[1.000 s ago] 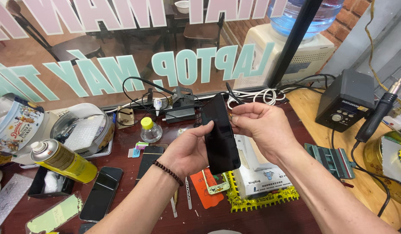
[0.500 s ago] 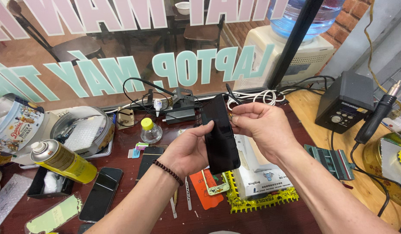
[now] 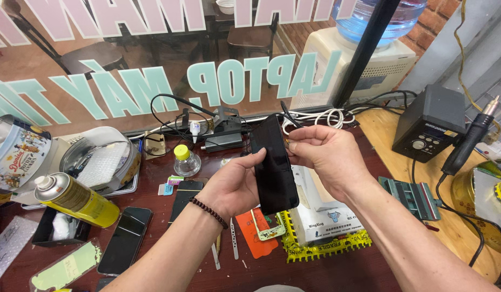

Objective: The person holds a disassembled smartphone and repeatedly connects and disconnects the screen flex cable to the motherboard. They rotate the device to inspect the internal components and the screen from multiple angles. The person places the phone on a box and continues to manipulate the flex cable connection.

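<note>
Above the middle of the dark tabletop [image 3: 153, 194], both hands hold a black phone [image 3: 274, 165] upright. The left hand [image 3: 231, 186] cups its left edge, fingers curled behind; the right hand [image 3: 329, 159] pinches the top right edge. Under it lie a white box [image 3: 321, 211] and a yellow mat [image 3: 326, 246]. A yellow spray can [image 3: 77, 200] lies near the left edge.

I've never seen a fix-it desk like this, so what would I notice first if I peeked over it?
First, the black phone held up in the middle, the left hand gripping its lower edge and the right hand pinching its upper side. Next, the yellow spray can lying at the left of the dark red table. Then the black box with a dial at the right.
</note>
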Demonstrator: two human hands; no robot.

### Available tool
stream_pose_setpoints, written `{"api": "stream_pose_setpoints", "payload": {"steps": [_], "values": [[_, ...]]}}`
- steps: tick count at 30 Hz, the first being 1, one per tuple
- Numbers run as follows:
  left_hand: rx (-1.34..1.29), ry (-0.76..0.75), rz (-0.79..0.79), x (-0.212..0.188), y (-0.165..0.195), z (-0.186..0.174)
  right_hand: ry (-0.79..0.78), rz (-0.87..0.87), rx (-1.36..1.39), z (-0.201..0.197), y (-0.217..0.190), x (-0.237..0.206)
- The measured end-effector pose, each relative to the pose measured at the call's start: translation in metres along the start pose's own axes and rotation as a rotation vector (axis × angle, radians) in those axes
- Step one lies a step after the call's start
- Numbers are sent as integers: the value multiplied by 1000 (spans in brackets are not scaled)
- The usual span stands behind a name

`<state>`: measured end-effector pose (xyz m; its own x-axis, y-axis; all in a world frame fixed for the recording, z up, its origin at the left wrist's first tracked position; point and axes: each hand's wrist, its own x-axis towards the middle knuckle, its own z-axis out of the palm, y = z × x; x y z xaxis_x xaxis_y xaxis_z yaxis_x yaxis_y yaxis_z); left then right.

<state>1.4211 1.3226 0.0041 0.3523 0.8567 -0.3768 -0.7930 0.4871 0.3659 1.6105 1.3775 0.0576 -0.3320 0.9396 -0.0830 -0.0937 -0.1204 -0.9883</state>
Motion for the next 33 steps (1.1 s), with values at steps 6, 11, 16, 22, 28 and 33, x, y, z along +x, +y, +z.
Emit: {"api": "stream_pose_setpoints", "payload": {"steps": [6, 11, 16, 22, 28, 33], "values": [[-5, 34, -12, -1, 0, -2, -5, 1, -1, 1, 4, 1], [1, 32, -4, -2, 0, -2, -5, -2, 2, 1, 5, 2], [16, 44, -7, -2, 0, -1, 0, 5, 5, 1, 5, 1], [-6, 38, -5, -2, -1, -3, 7, 15, -10, 2, 3, -2], [6, 43, 2, -3, -1, -3, 6, 21, -8, 4, 2, -2], [-4, 21, -4, -4, 0, -2, 5, 20, -1, 5, 3, -1]]}}
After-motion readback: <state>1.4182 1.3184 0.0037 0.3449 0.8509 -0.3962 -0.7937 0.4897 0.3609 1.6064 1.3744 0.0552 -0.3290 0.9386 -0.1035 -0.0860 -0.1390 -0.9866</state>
